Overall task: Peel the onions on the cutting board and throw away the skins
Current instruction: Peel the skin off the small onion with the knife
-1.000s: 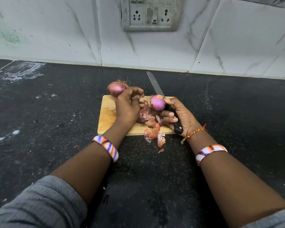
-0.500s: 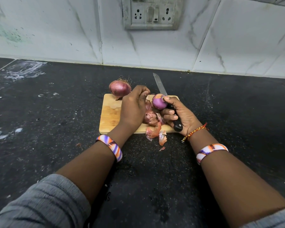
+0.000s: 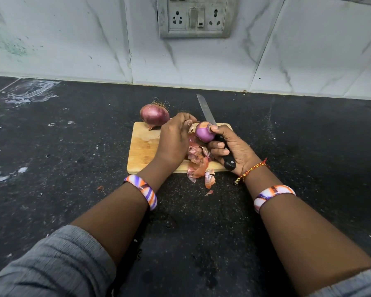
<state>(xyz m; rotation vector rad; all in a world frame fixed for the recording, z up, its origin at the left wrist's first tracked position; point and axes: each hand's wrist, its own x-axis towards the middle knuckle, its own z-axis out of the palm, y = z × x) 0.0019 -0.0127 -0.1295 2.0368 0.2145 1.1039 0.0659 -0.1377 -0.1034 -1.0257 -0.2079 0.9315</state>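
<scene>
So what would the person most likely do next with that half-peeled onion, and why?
Probably the left hand pulls off the last patch of brown skin near the top of the peeled onion, which the right hand holds along with the knife. The other onion waits unpeeled.

Home kitchen, dark stone counter, marble-tiled wall, socket panel

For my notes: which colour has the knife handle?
Black, with small silver rivets; the knife handle shows best in the head view, inside the right hand.
</scene>
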